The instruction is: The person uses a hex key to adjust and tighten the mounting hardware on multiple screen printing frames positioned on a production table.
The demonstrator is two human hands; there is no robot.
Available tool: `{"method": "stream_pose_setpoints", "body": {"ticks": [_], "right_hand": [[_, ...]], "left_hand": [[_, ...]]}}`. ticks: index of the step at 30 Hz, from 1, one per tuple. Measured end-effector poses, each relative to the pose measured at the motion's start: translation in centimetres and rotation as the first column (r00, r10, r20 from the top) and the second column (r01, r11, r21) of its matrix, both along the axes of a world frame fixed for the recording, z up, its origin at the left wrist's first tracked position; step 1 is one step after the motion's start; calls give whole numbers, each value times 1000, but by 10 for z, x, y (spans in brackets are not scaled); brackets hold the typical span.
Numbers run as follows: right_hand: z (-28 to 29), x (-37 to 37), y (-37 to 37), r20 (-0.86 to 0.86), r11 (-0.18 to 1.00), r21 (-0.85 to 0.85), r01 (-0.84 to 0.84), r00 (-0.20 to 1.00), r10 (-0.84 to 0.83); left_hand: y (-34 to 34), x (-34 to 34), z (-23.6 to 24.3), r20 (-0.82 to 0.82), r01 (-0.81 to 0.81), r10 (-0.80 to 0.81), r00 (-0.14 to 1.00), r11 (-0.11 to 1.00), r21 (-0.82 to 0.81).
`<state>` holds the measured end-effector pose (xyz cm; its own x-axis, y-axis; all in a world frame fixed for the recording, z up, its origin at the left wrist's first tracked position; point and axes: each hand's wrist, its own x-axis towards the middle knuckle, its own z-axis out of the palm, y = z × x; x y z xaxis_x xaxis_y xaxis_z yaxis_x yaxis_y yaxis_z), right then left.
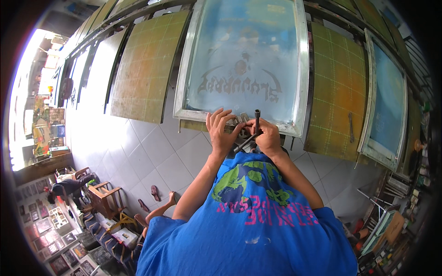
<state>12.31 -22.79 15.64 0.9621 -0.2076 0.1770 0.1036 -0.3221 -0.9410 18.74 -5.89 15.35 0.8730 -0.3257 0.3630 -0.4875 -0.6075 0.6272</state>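
Note:
A silver-framed screen [240, 55] with pale blue mesh and a skull-and-lettering stencil fills the upper middle. At its lower rail is a metal clamp [244, 117]. My left hand [221, 133] has thumb and index finger pinched at the clamp, with its other fingers raised and apart. My right hand [268, 137] is closed around a dark metal socket wrench [257, 115], whose socket end points up and whose long arm runs down to the left, just below the frame. My fingertips partly hide the clamp.
Boards [140, 69] flank the screen; a spanner [351, 126] lies on the right one, beside another screen [383, 101]. Below are a tiled floor [152, 142], sandals [155, 192] and a wooden chair [105, 198]. Another person's bare foot [171, 199] shows at lower left.

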Motion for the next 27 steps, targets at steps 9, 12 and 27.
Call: {"method": "stream_pose_setpoints", "body": {"ticks": [9,12,27], "right_hand": [[3,1,1,80,971,-231,56,996,-39],[4,0,-1,86,994,-109,-15,996,24],[14,1,3,50,993,-116,20,999,-14]], "left_hand": [[16,0,5,47,158,-162,986,984,77],[15,0,2,40,134,-135,990,991,31],[16,-3,3,63,129,-134,989,989,77]]}}
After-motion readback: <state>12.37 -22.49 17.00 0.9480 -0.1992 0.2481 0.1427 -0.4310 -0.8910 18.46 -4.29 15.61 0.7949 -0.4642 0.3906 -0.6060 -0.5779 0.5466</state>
